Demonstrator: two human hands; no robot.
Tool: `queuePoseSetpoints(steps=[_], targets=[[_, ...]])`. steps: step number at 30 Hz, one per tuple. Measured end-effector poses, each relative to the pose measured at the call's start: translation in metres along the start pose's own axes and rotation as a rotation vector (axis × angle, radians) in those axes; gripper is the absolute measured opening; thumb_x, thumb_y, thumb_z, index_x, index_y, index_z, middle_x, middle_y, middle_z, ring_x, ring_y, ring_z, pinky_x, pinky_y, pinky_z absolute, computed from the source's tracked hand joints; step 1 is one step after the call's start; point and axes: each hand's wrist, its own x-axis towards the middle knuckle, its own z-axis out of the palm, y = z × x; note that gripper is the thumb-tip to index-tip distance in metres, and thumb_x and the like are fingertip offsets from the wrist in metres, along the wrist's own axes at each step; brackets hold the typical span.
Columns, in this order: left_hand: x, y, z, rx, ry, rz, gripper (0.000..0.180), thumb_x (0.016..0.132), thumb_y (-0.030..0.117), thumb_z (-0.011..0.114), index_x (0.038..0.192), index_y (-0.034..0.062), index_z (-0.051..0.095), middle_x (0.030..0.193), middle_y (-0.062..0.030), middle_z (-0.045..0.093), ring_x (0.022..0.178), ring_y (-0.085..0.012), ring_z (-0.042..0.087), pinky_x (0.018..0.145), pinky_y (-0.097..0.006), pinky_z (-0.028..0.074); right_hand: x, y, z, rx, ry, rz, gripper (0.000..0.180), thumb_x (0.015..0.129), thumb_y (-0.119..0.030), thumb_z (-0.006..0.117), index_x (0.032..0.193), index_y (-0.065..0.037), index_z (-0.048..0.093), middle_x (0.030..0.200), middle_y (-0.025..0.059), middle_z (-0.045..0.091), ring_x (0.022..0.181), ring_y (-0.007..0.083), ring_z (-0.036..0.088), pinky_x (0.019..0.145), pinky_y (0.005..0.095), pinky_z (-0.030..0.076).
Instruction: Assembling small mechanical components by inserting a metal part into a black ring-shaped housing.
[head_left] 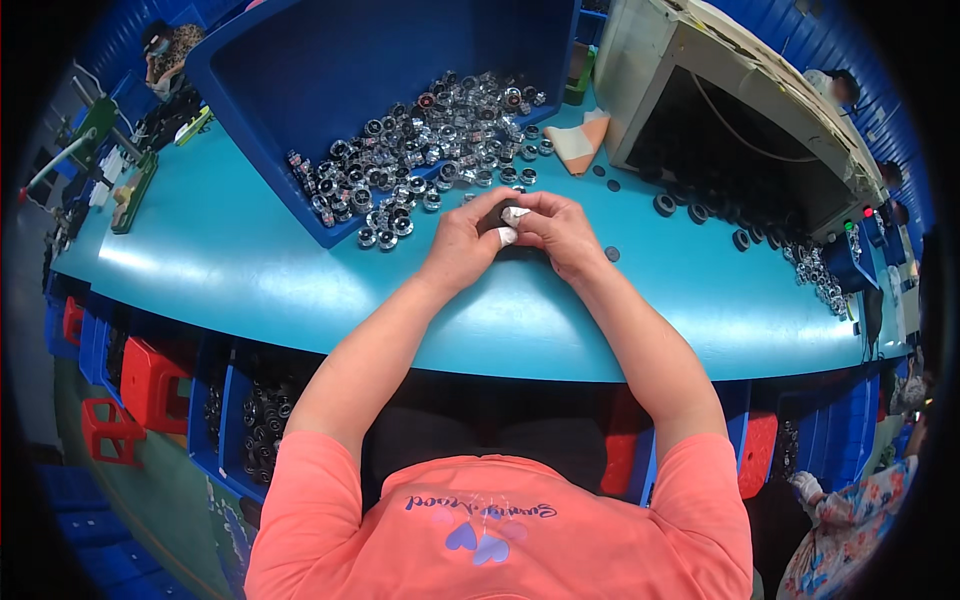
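Both my hands meet over the near middle of the turquoise table, fingers closed around a small black tyre [496, 214] that they mostly cover. My left hand [462, 243] grips it from the left, and my right hand [562, 235] from the right. White wrapping covers both thumb tips, which press close together. Whether a hub sits inside the tyre is hidden. Just beyond the hands, shiny clear-and-black wheel hubs [430, 140] spill from a tipped blue bin [300, 85]; a few lie loose on the table by my left hand.
Right of my hands stands a pale box [625, 90] with a dark opening. Black tyres [698, 213] spill out in front of it, with more hubs [815, 275] farther right. An orange-and-white cloth [578, 143] lies beside the box. Blue bins [230, 430] and red stools [152, 385] are below.
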Motion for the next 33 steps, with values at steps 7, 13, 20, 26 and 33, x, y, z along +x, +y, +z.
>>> queuePoseSetpoints(steps=[7,13,20,26,33], targets=[[0.0,-0.001,-0.006,-0.244,0.033,-0.155,0.05,0.086,0.001,0.073,0.133,0.0072,0.055,0.105,-0.0016,0.071,0.084,-0.0066,0.065,0.052,-0.02,0.049,-0.009,-0.016,0.003,0.172,-0.127,0.093,0.048,0.092,-0.008,0.07,0.136,0.005,0.056,0.122,0.0143,0.066,0.109,0.0208,0.067,0.096,0.0334,0.056],[0.0,0.001,-0.007,-0.202,0.007,-0.174,0.05,0.085,0.001,0.075,0.13,0.008,0.054,0.103,-0.0013,0.071,0.081,-0.0058,0.065,0.051,-0.02,0.047,-0.003,-0.012,-0.003,0.117,-0.127,0.116,0.045,0.091,-0.003,0.067,0.135,0.004,0.056,0.12,0.0121,0.066,0.103,0.0177,0.066,0.085,0.0293,0.057],[-0.002,0.011,-0.004,-0.149,0.031,-0.11,0.045,0.083,0.001,0.076,0.123,0.006,0.055,0.097,-0.0013,0.07,0.083,-0.0074,0.065,0.066,-0.023,0.052,-0.003,-0.012,-0.002,0.067,-0.126,0.061,0.043,0.091,-0.003,0.066,0.133,0.002,0.057,0.116,0.0099,0.066,0.1,0.0164,0.066,0.082,0.0288,0.057],[-0.003,-0.005,-0.003,-0.012,0.098,0.03,0.046,0.081,0.004,0.079,0.119,0.0071,0.054,0.092,-0.0008,0.068,0.082,-0.0066,0.063,0.069,-0.023,0.052,-0.006,-0.014,0.001,0.052,-0.16,0.007,0.041,0.094,-0.005,0.061,0.135,0.002,0.056,0.112,0.0099,0.066,0.094,0.0148,0.066,0.08,0.027,0.056],[-0.005,0.002,0.0,0.206,0.145,0.032,0.046,0.076,0.012,0.086,0.112,0.0055,0.057,0.092,-0.008,0.07,0.082,-0.017,0.07,0.073,-0.031,0.055,0.001,-0.002,-0.003,0.005,-0.16,-0.04,0.037,0.097,-0.006,0.059,0.133,0.002,0.058,0.107,0.0083,0.066,0.089,0.0132,0.066,0.078,0.0264,0.056]])
